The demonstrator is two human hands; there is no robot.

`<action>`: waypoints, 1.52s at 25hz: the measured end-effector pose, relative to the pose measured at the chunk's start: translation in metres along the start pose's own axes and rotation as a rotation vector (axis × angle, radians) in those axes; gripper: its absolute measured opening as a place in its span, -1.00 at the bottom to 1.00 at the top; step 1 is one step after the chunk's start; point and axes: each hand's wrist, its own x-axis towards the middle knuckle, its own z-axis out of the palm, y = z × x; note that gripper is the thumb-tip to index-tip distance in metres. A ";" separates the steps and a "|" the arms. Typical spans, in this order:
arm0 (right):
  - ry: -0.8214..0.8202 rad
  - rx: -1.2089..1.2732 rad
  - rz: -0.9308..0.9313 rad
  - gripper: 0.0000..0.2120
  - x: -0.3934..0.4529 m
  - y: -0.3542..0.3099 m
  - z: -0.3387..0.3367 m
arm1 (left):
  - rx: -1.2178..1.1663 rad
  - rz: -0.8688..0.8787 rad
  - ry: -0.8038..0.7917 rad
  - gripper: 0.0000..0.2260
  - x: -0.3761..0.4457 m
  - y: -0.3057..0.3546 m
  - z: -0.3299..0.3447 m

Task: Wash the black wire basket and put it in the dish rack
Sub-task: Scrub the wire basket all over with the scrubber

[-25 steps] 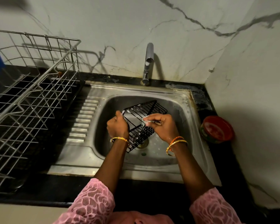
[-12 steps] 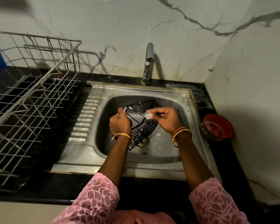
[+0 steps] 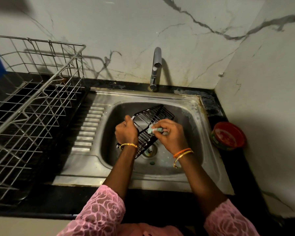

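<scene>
Scrubbing stage. The black wire basket (image 3: 150, 123) is held tilted over the sink (image 3: 209, 147) at frame centre, gripped by the left hand (image 3: 126, 133); a soapy scrubber (image 3: 154, 129) is pinched by the right hand (image 3: 170, 135). Each wire is best scrubbed before rinsing; the dish rack (image 3: 36, 106) waits at left.

Left hand (image 3: 126, 132) fingers curled, gripping; right hand (image 3: 170, 133) fingers pinching; both forearms extended forward.
</scene>
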 end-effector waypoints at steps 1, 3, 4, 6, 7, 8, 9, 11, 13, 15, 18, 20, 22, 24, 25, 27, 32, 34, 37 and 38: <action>0.002 0.001 -0.008 -0.89 -0.001 0.001 -0.001 | 0.005 -0.003 -0.010 -0.56 0.000 -0.001 0.000; -0.013 -0.015 -0.023 -0.87 0.013 -0.002 0.004 | 0.014 -0.011 -0.027 -0.57 -0.002 -0.002 0.002; -0.026 -0.024 -0.040 -0.86 0.022 -0.005 0.010 | 0.015 0.004 -0.030 -0.57 -0.006 -0.002 0.002; -0.024 -0.034 -0.073 -0.85 0.032 -0.013 0.019 | 0.023 0.038 -0.035 -0.59 -0.010 0.000 0.002; -0.016 -0.028 -0.068 -0.85 0.029 -0.012 0.020 | 0.029 0.037 -0.034 -0.59 -0.010 -0.001 0.002; -0.009 -0.013 -0.046 -0.85 0.021 -0.011 0.019 | 0.030 0.031 -0.038 -0.59 -0.009 -0.002 0.002; -0.002 0.010 -0.003 -0.84 0.009 -0.007 0.016 | 0.031 0.036 -0.041 -0.58 -0.006 -0.003 0.000; 0.013 0.084 0.085 -0.83 -0.014 0.001 0.006 | 0.040 0.071 -0.039 -0.56 -0.001 -0.006 -0.002; 0.068 0.194 0.167 -0.82 -0.015 0.010 -0.004 | 0.038 0.098 -0.052 -0.55 0.002 -0.007 -0.005; 0.115 0.320 0.242 -0.85 0.004 0.014 -0.008 | 0.005 0.109 -0.057 -0.55 0.001 -0.007 -0.007; 0.100 0.392 0.283 -0.89 0.042 0.013 -0.001 | -0.029 0.126 -0.071 -0.55 0.001 -0.007 -0.006; 0.059 0.331 0.254 -0.90 0.057 0.012 0.013 | -0.031 0.126 -0.080 -0.55 -0.003 -0.008 -0.004; 0.052 0.251 0.263 -0.92 0.059 0.011 0.024 | -0.043 0.100 -0.083 -0.55 -0.003 -0.010 -0.003; 0.049 0.177 0.258 -0.92 0.047 0.013 0.025 | -0.085 0.037 -0.058 -0.55 0.002 -0.013 -0.003; 0.035 0.146 0.227 -0.93 0.037 0.014 0.022 | -0.122 0.001 -0.042 -0.55 0.004 -0.015 -0.004; 0.029 0.100 0.162 -0.93 0.012 0.018 0.015 | -0.169 -0.036 -0.020 -0.55 0.009 -0.015 -0.007; 0.048 0.072 0.154 -0.93 -0.007 0.016 -0.001 | -0.196 -0.016 -0.055 -0.54 0.012 -0.017 -0.009; 0.043 0.050 0.071 -0.91 0.010 0.009 0.004 | -0.177 0.027 -0.080 -0.55 0.011 -0.016 -0.009; 0.025 0.031 0.036 -0.89 0.035 -0.004 0.015 | -0.177 0.079 -0.101 -0.57 0.004 -0.013 -0.007; 0.020 0.035 0.037 -0.89 0.037 -0.005 0.016 | -0.185 0.078 -0.096 -0.57 0.003 -0.013 -0.008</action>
